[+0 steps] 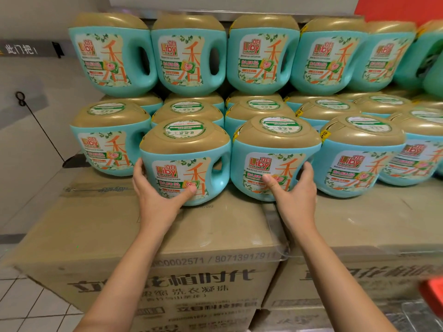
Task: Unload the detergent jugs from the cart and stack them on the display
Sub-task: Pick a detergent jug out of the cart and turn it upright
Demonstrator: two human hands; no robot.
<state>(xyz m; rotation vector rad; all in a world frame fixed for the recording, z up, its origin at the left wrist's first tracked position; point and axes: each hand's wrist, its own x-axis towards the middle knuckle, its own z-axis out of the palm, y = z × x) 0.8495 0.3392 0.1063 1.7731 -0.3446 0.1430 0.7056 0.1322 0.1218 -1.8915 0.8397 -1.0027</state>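
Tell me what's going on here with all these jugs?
A person is stocking a detergent display. The left hand grips the left front jug and the right hand grips the right front jug beside it. Both jugs rest on the cardboard cartons. Behind them, the stacked jugs, teal with gold caps, stand in two tiers.

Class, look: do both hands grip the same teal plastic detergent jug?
No, the left hand grips one teal plastic gold-capped jug and the right hand grips the neighbouring jug.
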